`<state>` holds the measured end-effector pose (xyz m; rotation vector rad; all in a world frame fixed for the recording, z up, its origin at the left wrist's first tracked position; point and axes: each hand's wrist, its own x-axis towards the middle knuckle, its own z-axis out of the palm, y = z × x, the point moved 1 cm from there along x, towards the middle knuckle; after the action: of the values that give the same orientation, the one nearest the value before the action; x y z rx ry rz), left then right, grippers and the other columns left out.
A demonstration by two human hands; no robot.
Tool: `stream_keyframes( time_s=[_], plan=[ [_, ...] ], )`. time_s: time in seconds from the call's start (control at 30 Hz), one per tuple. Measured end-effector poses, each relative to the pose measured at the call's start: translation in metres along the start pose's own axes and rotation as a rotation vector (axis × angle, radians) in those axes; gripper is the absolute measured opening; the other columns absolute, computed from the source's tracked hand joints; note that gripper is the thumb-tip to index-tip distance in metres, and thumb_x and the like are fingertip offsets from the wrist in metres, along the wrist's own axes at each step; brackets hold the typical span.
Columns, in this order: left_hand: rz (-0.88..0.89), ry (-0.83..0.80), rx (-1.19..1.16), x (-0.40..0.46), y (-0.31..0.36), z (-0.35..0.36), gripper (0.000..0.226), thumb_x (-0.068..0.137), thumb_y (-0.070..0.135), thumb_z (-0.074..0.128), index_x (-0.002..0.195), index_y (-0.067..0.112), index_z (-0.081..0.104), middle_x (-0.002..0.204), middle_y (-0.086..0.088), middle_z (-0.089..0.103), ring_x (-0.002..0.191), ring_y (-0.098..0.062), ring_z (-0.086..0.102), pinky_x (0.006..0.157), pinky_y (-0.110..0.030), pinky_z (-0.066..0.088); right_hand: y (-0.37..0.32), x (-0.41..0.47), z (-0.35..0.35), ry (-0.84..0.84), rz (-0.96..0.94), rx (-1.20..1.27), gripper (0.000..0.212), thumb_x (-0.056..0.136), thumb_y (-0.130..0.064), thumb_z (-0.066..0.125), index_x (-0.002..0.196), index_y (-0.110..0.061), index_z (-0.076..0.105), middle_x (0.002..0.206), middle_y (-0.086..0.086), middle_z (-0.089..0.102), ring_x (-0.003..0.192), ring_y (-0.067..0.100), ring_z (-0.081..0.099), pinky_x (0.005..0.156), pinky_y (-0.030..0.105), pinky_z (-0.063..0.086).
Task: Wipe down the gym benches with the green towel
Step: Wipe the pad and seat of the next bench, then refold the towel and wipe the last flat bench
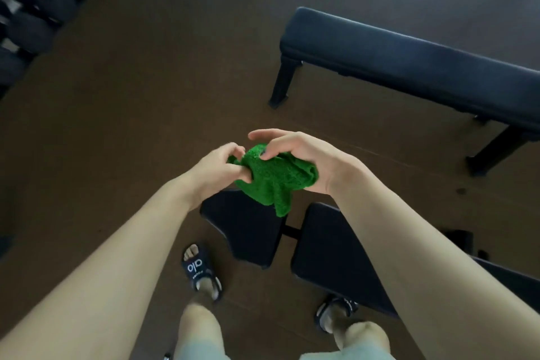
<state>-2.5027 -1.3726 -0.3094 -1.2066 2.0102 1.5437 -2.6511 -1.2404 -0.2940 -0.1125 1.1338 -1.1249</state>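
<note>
A bunched green towel hangs in the air between both hands, above a black padded bench. My left hand pinches its left edge with curled fingers. My right hand holds the right side, thumb and fingers curled over the cloth. The near bench has a small seat pad and a longer back pad, right below the towel. A second flat black bench stands farther off at the upper right, running from the middle to the right edge.
A rack of dark dumbbells fills the upper left corner. Brown floor lies between the rack and the benches. My feet in dark sandals stand beside the near bench, one on each side of it.
</note>
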Motion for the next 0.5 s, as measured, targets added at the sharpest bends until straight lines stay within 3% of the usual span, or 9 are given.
stream_keyframes(
  time_s=[0.1, 0.2, 0.3, 0.37, 0.5],
  plan=[
    [0.030, -0.076, -0.030, 0.008, -0.005, -0.041, 0.059, 0.066, 0.030, 0.077, 0.118, 0.016, 0.053, 0.116, -0.002, 0.064, 0.110, -0.018, 0.057, 0.102, -0.040, 0.042, -0.018, 0.019, 0.029, -0.007, -0.033, 0.031, 0.049, 0.094, 0.001, 0.058, 0.138, -0.019, 0.064, 0.130, 0.022, 0.068, 0.104, 0.031, 0.074, 0.084, 0.040, 0.061],
    [0.055, -0.247, -0.086, 0.018, -0.012, -0.086, 0.070, 0.077, 0.017, 0.078, 0.137, 0.028, 0.044, 0.126, 0.003, 0.064, 0.119, -0.013, 0.056, 0.109, -0.038, 0.040, -0.030, 0.039, 0.063, -0.026, -0.044, 0.076, 0.051, 0.094, 0.001, 0.055, 0.141, -0.016, 0.061, 0.134, 0.021, 0.068, 0.111, 0.036, 0.072, 0.087, 0.045, 0.061],
    [0.092, -0.403, -0.100, 0.023, -0.007, -0.126, 0.092, 0.067, 0.013, 0.075, 0.148, 0.035, 0.038, 0.135, 0.004, 0.061, 0.124, -0.010, 0.056, 0.107, -0.033, 0.041, -0.040, 0.055, 0.090, -0.022, -0.071, 0.087, 0.057, 0.086, -0.003, 0.061, 0.142, -0.017, 0.062, 0.141, 0.020, 0.064, 0.128, 0.041, 0.063, 0.106, 0.055, 0.053],
    [0.086, -0.480, -0.086, 0.023, 0.000, -0.149, 0.087, 0.064, 0.012, 0.074, 0.143, 0.033, 0.046, 0.135, -0.002, 0.063, 0.123, -0.017, 0.060, 0.105, -0.036, 0.047, -0.053, 0.059, 0.108, 0.001, -0.075, 0.075, 0.060, 0.082, -0.006, 0.065, 0.140, -0.021, 0.064, 0.141, 0.020, 0.064, 0.126, 0.041, 0.064, 0.100, 0.053, 0.056],
    [0.132, -0.549, 0.028, 0.021, 0.024, -0.189, 0.058, 0.069, 0.011, 0.074, 0.124, 0.024, 0.063, 0.117, -0.012, 0.073, 0.111, -0.035, 0.069, 0.101, -0.055, 0.054, -0.081, 0.060, 0.131, 0.062, -0.088, 0.069, 0.056, 0.087, -0.003, 0.064, 0.140, -0.023, 0.063, 0.135, 0.020, 0.068, 0.116, 0.039, 0.070, 0.084, 0.047, 0.061]
  ],
)
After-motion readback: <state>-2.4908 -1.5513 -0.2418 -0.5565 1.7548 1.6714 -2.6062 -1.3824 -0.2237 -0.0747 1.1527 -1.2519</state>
